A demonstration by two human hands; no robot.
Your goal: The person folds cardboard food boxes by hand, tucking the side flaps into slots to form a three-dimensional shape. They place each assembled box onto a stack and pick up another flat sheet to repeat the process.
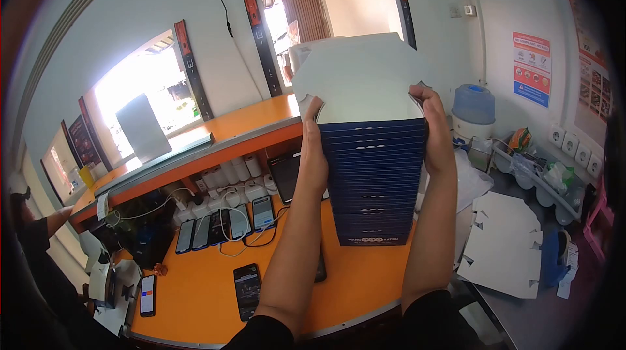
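A tall stack of nested dark blue cardboard boxes (375,180) with white insides stands upright before me, its lower end over the orange counter (208,317). My left hand (313,148) is closed on the upper left side of the stack, thumb near the top rim. On the upper right side, my right hand (435,128) grips the stack in the same way. The large white flap (372,70) of the top box rises behind my hands. Printed lettering shows on the lowest box front.
Several phones (238,221) with cables lie beneath an orange shelf (248,118). Two more phones (247,291) (148,294) are nearer. Flat white cardboard (502,246) lies at right, beside a blue tape dispenser (554,252). A person (39,233) is at far left.
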